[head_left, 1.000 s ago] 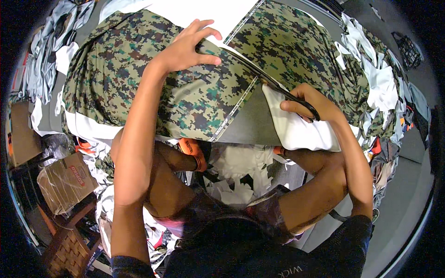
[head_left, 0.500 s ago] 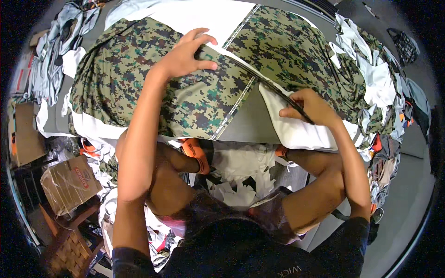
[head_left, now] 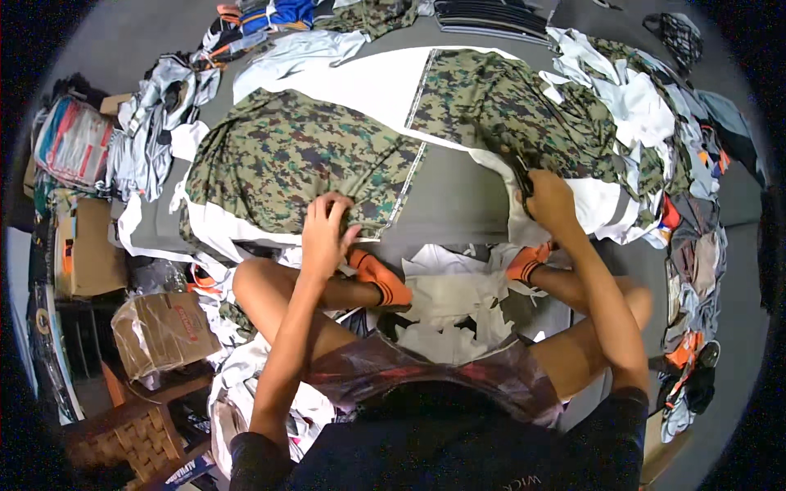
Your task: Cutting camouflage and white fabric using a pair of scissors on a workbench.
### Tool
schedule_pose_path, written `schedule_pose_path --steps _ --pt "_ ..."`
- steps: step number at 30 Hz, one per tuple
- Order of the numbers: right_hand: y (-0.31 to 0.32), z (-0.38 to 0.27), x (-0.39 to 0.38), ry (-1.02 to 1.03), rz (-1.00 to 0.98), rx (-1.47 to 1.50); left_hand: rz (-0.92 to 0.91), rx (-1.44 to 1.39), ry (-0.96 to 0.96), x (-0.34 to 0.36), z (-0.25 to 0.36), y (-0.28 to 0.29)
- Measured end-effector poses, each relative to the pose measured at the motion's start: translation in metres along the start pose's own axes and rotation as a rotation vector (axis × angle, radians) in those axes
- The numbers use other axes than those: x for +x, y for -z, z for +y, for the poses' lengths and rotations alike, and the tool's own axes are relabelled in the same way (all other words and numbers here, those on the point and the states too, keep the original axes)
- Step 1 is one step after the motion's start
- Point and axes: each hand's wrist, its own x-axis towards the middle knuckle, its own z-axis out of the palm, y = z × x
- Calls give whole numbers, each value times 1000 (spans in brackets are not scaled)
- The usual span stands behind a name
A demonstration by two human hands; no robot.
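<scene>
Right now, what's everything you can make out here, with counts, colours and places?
Camouflage panels: two, green-brown, left and right on surface
White fabric: count unclear, white, around panels
Work surface: one, grey, centre
Scissors: one, black, in right hand
Folded stack: one, dark, top
Boxes: at least two, brown, left
Woven seat: one, brown, lower left
Scraps: many, pale, between legs
Cloth heaps: several, mixed, both sides
Socks: two, orange, feet
Left hand: one, bare, on left panel
Right hand: one, bare, right of centre
</scene>
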Motion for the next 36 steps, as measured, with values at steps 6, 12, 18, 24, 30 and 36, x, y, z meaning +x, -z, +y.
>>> schedule_pose_path --steps 6,12,18,24,30,36 --pt "2 53 -14 -178 85 -131 14 -98 -191 -16 14 0" --pt "-1 81 -30 -278 175 -85 -171 -558 -90 -41 102 -16" --pt "-8 103 -53 -514 267 329 -425 -642 -82 -45 142 -46" --pt "2 4 -128 -592 251 1345 -631 -684 -27 -34 132 -47" --pt "-11 -86 -175 -437 -117 1619 -73 -389 -270 19 144 -51" --pt "-15 -106 -172 -570 -313 1447 -143 3 -614 40 123 -49"
